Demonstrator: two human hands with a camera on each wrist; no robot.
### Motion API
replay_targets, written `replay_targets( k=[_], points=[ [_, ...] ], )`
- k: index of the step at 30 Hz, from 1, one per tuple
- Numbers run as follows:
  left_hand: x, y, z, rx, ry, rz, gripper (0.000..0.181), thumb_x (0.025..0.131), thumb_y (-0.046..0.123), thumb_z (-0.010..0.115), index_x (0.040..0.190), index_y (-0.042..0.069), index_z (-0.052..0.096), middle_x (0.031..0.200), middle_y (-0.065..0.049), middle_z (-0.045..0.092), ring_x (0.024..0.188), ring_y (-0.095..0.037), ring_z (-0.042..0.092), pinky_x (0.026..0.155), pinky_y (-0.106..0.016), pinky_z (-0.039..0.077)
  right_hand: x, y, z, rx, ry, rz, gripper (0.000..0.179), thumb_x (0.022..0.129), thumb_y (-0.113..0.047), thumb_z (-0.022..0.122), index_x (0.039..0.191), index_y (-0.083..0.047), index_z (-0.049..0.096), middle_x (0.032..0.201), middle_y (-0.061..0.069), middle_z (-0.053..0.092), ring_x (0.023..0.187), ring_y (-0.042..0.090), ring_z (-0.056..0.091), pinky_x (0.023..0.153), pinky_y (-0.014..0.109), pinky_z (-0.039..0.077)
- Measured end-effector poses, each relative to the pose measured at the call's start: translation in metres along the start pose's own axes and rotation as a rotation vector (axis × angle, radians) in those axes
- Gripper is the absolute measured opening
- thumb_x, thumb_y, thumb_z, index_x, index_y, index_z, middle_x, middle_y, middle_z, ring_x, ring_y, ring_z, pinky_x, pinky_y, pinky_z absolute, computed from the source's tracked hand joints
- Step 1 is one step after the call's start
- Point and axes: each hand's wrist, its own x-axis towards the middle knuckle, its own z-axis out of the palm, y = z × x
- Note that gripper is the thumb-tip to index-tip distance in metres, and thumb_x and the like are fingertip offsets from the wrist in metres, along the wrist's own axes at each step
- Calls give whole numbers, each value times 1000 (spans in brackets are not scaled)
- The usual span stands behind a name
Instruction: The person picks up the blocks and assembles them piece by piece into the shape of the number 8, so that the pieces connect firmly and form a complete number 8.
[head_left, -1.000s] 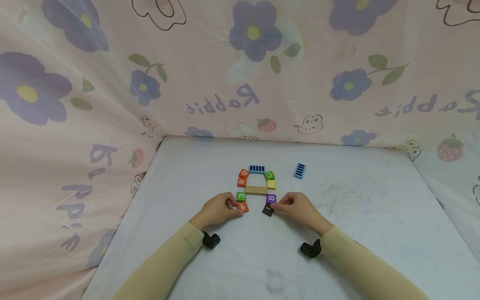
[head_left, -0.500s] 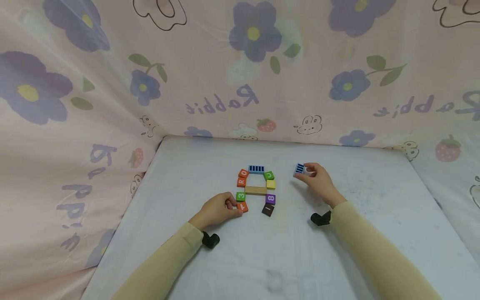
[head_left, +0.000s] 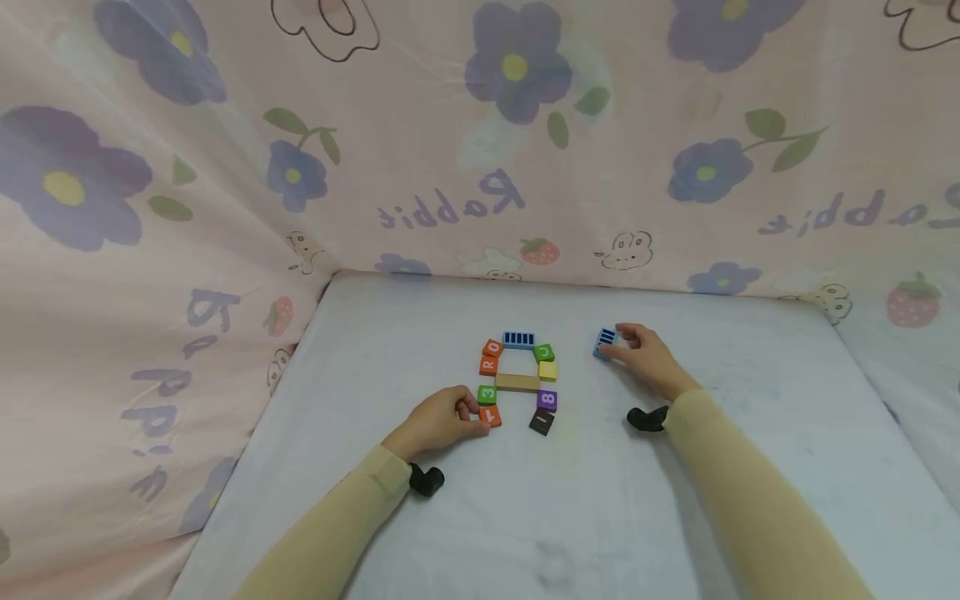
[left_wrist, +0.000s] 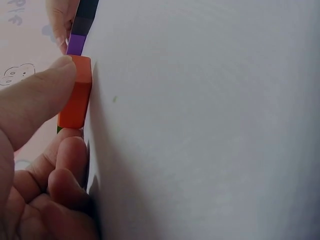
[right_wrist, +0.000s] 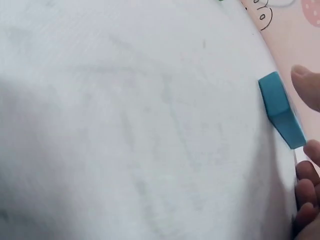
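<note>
My left hand (head_left: pixel 438 422) holds an orange block (head_left: pixel 491 416) marked with a white 1. In the left wrist view the thumb lies on one end of this orange block and the fingers curl by its other end. At the right, my right hand (head_left: pixel 651 360) is around a blue block (head_left: pixel 604 342) with dark bars, its thumb over the near end. The right wrist view shows this blue block resting on the table, with the thumb (right_wrist: pixel 307 89) a little apart from it and a fingertip close to its end.
Several blocks form an A-like figure: a barred blue block (head_left: pixel 519 339) on top, a wooden bar (head_left: pixel 517 382) across, orange R (head_left: pixel 489 365), green 3 (head_left: pixel 487 395), yellow (head_left: pixel 547 371), purple 8 (head_left: pixel 547 400) and black (head_left: pixel 542 421) along the legs. A patterned curtain (head_left: pixel 420 150) borders the white table (head_left: pixel 525 517).
My right hand has left the black block and moved up and right to the separate blue block. My left hand has stayed at the orange block.
</note>
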Motion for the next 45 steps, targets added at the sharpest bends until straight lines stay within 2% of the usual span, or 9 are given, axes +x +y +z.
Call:
replay_targets(
  k=[14, 20, 25, 29, 33, 36, 45],
  points=[
    [1, -2, 2, 2, 9, 1, 35, 79, 42, 79, 94, 16, 60, 76, 2, 55, 67, -14, 48, 60, -30, 38, 5, 6, 6, -17, 5, -38, 83, 85, -49, 70, 149, -10, 34, 150, 22, 27, 137, 40, 26, 109, 54, 23],
    [1, -2, 2, 5, 6, 0, 35, 79, 43, 79, 95, 18, 60, 77, 3, 55, 68, -14, 49, 60, -30, 38, 7, 6, 10, -46, 59, -19, 85, 84, -52, 70, 144, -3, 36, 144, 24, 32, 131, 40, 30, 107, 54, 25],
    [1, -2, 1, 4, 4, 2, 35, 79, 43, 79, 95, 18, 60, 77, 2, 56, 68, -15, 50, 61, -31, 39, 6, 3, 13, -58, 89, 3, 92, 80, -58, 71, 144, -2, 35, 141, 24, 34, 129, 40, 30, 106, 55, 24],
    [2, -2, 2, 6, 4, 0, 35, 79, 43, 79, 95, 18, 60, 76, 3, 56, 68, -14, 50, 61, -31, 39, 6, 3, 9, -89, 30, -26, 93, 80, -58, 70, 150, -11, 31, 144, 25, 30, 131, 42, 28, 106, 59, 22],
    [2, -3, 2, 7, 6, -2, 35, 79, 43, 79, 94, 18, 60, 76, 2, 56, 68, -15, 49, 60, -31, 39, 6, 4, 3, -88, -63, -30, 86, 84, -54, 69, 153, -23, 27, 151, 26, 18, 135, 46, 22, 104, 64, 19],
    [2, -3, 3, 8, 5, -1, 35, 79, 43, 79, 94, 18, 60, 76, 2, 55, 67, -15, 49, 60, -31, 38, 6, 4, 2, -73, -85, -21, 81, 86, -51, 68, 152, -24, 29, 152, 25, 15, 135, 46, 20, 104, 65, 20],
    [2, -2, 3, 15, 11, 0, 35, 79, 44, 78, 94, 18, 60, 76, 3, 55, 67, -14, 48, 59, -30, 37, 2, -3, 6, -57, -6, 10, 80, 85, -51, 70, 143, -7, 36, 142, 23, 29, 129, 40, 26, 107, 59, 18]
  ],
)
